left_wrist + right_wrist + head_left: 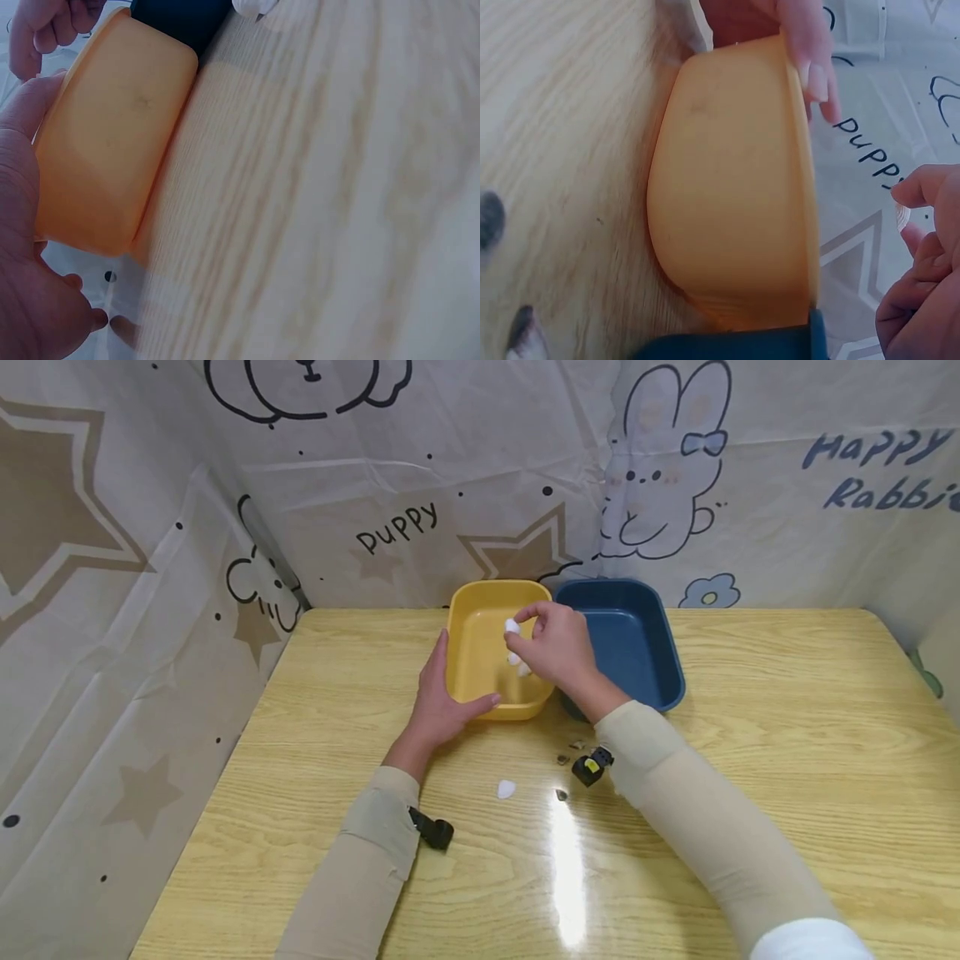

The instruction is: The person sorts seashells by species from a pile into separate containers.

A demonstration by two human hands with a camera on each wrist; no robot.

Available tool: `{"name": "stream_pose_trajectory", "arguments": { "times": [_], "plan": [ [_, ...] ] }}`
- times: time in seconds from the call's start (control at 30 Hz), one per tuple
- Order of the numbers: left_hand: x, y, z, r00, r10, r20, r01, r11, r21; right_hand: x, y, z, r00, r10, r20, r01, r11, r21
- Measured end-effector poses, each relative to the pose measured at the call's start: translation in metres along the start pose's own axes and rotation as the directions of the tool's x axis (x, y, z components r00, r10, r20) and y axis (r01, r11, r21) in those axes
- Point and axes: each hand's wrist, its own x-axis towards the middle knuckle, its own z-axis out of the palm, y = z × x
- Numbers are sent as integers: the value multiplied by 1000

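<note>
My right hand is over the yellow tub, pinching a small white shell between thumb and forefinger. Ridges show on this shell in the right wrist view. Just below those fingertips, more white pieces appear within the tub's outline. My left hand rests at the tub's near left corner, its thumb on the front rim and its straight fingers along the left side. On the table in front lie a white shell and several small dark pieces.
A dark blue tub stands right beside the yellow one. Both are near the back of the wooden table, against a printed cloth. Wrist cameras stick out from both forearms, the right one close to the dark pieces.
</note>
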Motion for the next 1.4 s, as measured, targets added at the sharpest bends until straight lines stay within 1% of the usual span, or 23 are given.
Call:
{"name": "stream_pose_trajectory", "arguments": {
  "times": [0.1, 0.2, 0.3, 0.5, 0.67, 0.9, 1.2, 1.4],
  "plan": [
    [0, 0, 0, 1000, 9, -7, -9, 1000, -2, 6, 3, 3, 1000, 8, -16, -8, 1000, -9],
    [0, 0, -1, 1000, 13, -8, -13, 1000, -9, 12, 5, 6, 999, 37, -23, -37, 999, -12],
    [0, 1, -1, 1000, 10, -3, -10, 1000, -10, 17, 8, 9, 997, 70, -22, -70, 998, -6],
    [0, 1, -1, 1000, 5, 2, -5, 1000, -24, 26, 13, 14, 994, 110, -14, -110, 994, -9],
    [0, 1, -2, 1000, 4, 2, -4, 1000, -14, 31, 16, 18, 993, 118, -8, -118, 993, -5],
    [0, 3, -3, 1000, -12, 4, 12, 1000, -7, 35, 21, 25, 990, 144, 6, -144, 989, -32],
    [1, 2, -3, 1000, -8, 2, 8, 1000, -3, 36, 18, 25, 987, 158, 35, -155, 986, -61],
    [0, 2, -3, 1000, -16, 6, 16, 1000, -11, 37, 21, 26, 987, 155, 32, -154, 988, -25]
  ]
}}
